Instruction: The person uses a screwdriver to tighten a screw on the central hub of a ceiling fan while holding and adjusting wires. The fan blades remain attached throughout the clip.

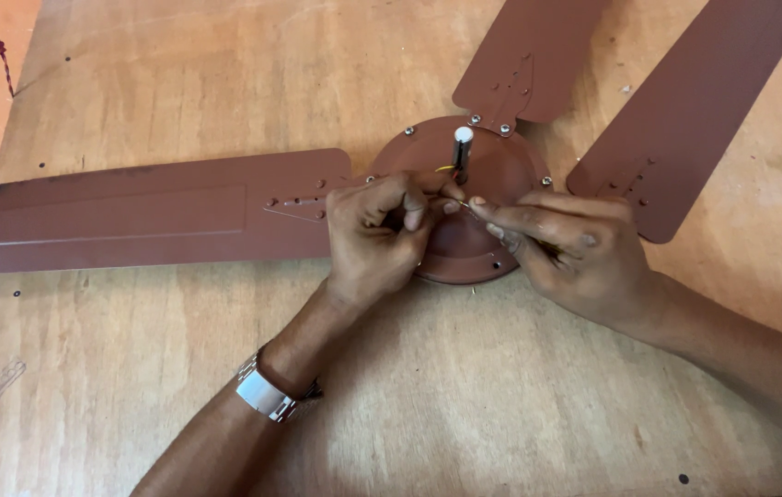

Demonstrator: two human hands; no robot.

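A thin wire (461,204) runs between the fingertips of both hands, just over the round motor housing (492,170) of a brown ceiling fan lying on a wooden tabletop (465,396). The wire is very fine; a yellowish strand of it shows near the base of the short metal shaft (462,152), which stands upright from the middle of the housing with a pale, shiny tip.

The housing is a smooth, shallow dome of painted metal, ringed with small bright screws. Three flat, matt brown blades spread from it: a long blade (133,216) to the left, a second (529,55) toward the top, a third (685,110) to the upper right. Each has a pressed bracket end with small holes.

The left hand (377,239) lies curled over the housing's near-left edge, fingers bent in and pinched narrowly on the wire. A silver wristwatch (264,394) sits on that wrist. The right hand (566,244) comes in from the right, forefinger and thumb stretched forward and closed on the wire's other end.

The tabletop is scuffed, pale plywood.
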